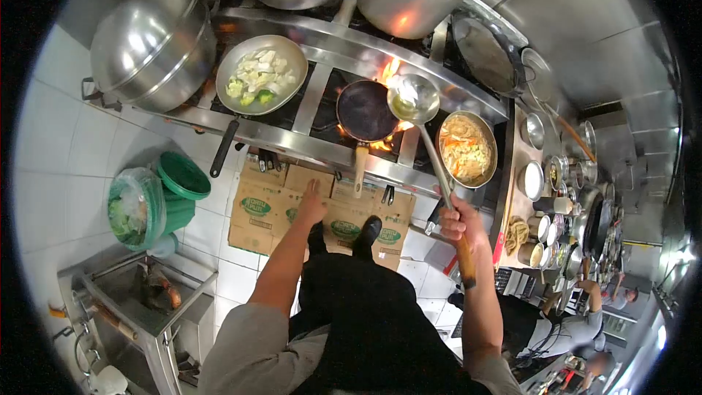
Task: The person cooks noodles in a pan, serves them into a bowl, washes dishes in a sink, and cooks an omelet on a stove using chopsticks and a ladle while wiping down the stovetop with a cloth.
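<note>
My right hand (465, 221) is wrapped around the long handle of a metal ladle (433, 153), whose grip end is wooden. The ladle's bowl holds some yellowish liquid and hangs at the right side of a dark frying pan (365, 111) with a wooden handle. Flames rise around that pan. My left hand (312, 205) is lowered in front of the stove's edge, left of the wooden handle and apart from it. Its fingers reach forward and I see nothing in them. Right of the ladle sits a pan of noodles with shredded vegetables (466, 150).
A pan of cauliflower and broccoli (261, 77) rests on the left burner, its black handle jutting out. Large pots (413, 0) stand behind. A green bin (179, 216) and a metal sink (146, 300) are at left. Containers (532, 180) line the right counter; another person (563, 329) stands there.
</note>
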Demonstrator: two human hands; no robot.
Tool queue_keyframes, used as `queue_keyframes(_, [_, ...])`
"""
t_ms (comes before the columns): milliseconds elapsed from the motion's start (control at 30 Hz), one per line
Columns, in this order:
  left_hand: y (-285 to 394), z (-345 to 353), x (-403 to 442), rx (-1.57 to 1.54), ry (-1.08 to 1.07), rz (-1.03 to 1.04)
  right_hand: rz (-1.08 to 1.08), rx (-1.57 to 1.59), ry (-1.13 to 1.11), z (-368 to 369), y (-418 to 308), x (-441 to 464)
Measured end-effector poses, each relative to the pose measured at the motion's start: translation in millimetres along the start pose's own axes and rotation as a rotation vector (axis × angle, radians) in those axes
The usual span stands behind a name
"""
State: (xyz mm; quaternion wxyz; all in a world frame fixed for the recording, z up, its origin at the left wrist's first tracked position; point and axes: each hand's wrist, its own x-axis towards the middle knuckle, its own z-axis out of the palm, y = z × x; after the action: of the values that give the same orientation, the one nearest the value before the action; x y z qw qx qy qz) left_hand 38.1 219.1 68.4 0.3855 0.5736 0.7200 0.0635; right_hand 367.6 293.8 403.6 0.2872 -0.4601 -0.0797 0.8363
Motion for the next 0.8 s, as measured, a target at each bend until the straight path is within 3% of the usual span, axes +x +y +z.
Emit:
queue_keyframes(100, [8,15,51,0.139,0.140,0.128,0.000,-0.016,0.033,21,14,-6])
queue_keyframes(200, [1,39,89,0.216,0.080,0.120,-0.037,-0.100,0.110,44,21,-13])
queue_keyframes(400, [24,10,75,0.096,-0.108,-0.028,-0.093,-0.226,0.163,53,24,-12])
queue_keyframes(500, [34,-20,57,0.000,-0.183,-0.008,-0.098,-0.271,0.202,58,25,-6])
queue_keyframes(600, [-1,35,63,-0.070,-0.033,0.036,-0.119,-0.394,0.278,44,31,13])
queue_keyframes(633, [15,10,37,-0.185,-0.079,-0.107,-0.122,-0.381,0.250,39,33,17])
queue_keyframes(733, [-42,71,-17,-0.290,-0.010,-0.165,-0.016,-0.078,0.040,18,35,21])
queue_keyframes(767, [-71,92,-43,-0.214,-0.064,-0.131,-0.001,0.091,-0.086,13,40,16])
queue_keyframes(800, [-90,92,-69,-0.197,-0.269,-0.171,0.008,0.184,-0.113,10,47,7])
